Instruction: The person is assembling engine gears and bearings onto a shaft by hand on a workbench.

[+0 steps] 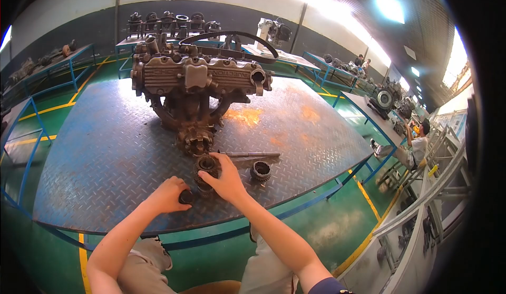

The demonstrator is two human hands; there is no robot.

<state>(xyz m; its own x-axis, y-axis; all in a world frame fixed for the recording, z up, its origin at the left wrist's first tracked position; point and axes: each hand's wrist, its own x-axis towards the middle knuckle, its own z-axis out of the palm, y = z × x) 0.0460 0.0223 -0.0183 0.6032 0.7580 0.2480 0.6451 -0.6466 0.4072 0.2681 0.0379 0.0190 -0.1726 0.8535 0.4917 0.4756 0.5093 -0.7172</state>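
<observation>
My left hand [171, 194] is closed on a small dark round part [185, 197] near the table's front edge. Just to its right, my right hand [227, 178] has its thumb and fingers around a toothed metal gear [204, 164]. That gear is the upper part of a stack whose lower portion shows below my thumb. A second toothed gear ring [260, 171] lies on the table to the right of my right hand. Behind it rests a long metal shaft [250, 155]. Past my hands stands a large engine head [195, 78] with its manifold.
The table has a worn blue diamond-plate top [105, 151]. A black belt [232, 43] arches over the engine head. More benches with machine parts [168, 25] line the back wall. A seated person [419, 146] is at the right, near a grey metal rack [421, 209].
</observation>
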